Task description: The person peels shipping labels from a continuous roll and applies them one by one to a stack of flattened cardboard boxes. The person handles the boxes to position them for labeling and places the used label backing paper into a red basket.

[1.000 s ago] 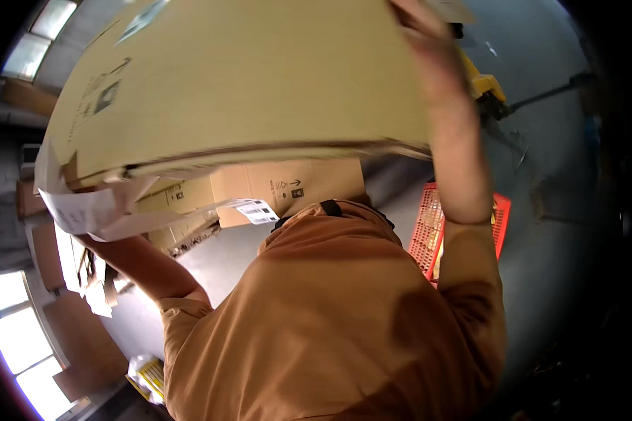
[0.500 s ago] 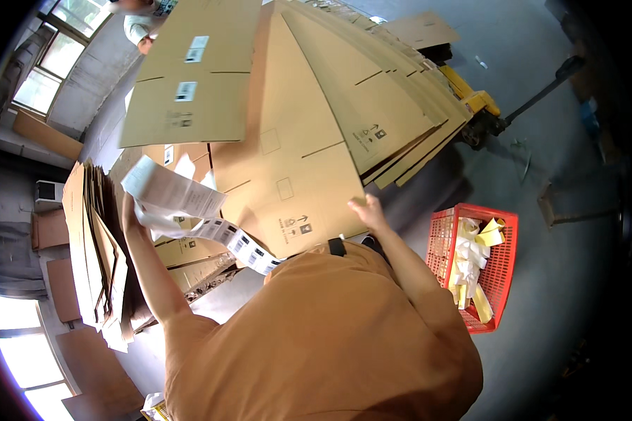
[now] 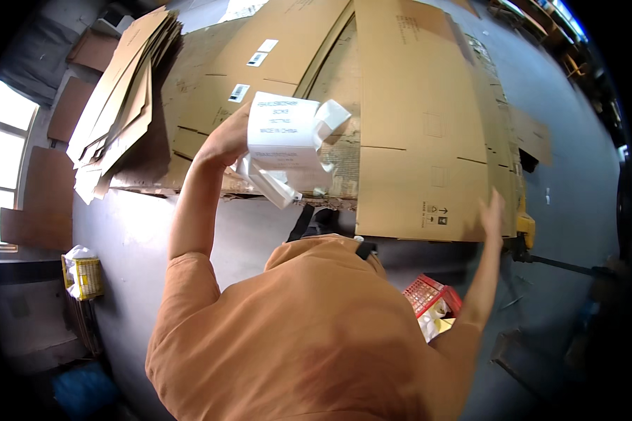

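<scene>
My left hand [image 3: 233,137] is closed on a folded strip of white printed labels [image 3: 284,130], whose loose ends curl and hang below the fingers. Beside the strip lies a flattened carton [image 3: 218,81] bearing white barcode stickers. Over on the right, my right hand [image 3: 493,214] is at the lower right corner of another flattened carton [image 3: 421,133], which has dark printed handling marks. Motion smears its fingers, so whether they touch or grip the cardboard is unclear.
Several folded cardboard sheets [image 3: 123,105] lean in a bundle at the left. A red plastic basket [image 3: 423,295] with paper scraps stands on the floor near my right arm. A yellow pallet truck [image 3: 525,224] is beyond the right stack. A yellow basket [image 3: 84,277] stands far left.
My view has turned. The printed carton now lies to the right, apart from the stickered one, with brown board showing between them. My left hand still holds the labels, now gathered up.
</scene>
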Demonstrator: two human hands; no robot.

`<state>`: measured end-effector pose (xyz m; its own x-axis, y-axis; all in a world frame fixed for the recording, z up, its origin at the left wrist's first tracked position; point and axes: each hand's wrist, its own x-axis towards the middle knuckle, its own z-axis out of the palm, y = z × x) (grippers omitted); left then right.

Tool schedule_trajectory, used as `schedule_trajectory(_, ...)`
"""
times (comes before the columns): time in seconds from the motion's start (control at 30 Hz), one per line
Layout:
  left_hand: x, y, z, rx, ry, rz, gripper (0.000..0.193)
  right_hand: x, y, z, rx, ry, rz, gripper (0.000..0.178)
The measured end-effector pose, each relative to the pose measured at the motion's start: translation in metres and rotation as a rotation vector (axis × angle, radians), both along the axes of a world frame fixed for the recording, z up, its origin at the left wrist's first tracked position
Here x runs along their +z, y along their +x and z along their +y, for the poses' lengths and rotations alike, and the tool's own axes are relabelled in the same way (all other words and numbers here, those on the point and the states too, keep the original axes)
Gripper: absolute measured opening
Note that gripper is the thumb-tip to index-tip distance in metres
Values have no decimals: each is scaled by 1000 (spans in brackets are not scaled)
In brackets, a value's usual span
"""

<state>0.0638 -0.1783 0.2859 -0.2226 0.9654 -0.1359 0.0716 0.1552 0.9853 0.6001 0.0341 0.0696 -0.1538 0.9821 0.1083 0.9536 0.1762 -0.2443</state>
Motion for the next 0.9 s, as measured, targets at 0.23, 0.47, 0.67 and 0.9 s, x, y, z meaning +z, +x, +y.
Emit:
schedule_trajectory(0.23,-11,54,57,-182,52,463,28,170,-256,-101,797,-537,1324,56)
schedule_trajectory(0.47,-38,55,80,-311,96,605,18,156,-275,-84,559,-500,1269,29)
schedule_trajectory(0.67,-58,45,116,-320,-157,558,31,140,-278,-63,613,401,540,16)
schedule_trajectory(0.9,-132,4,153,-297,-290,633,48,85,-240,16,30,-171,996,12)
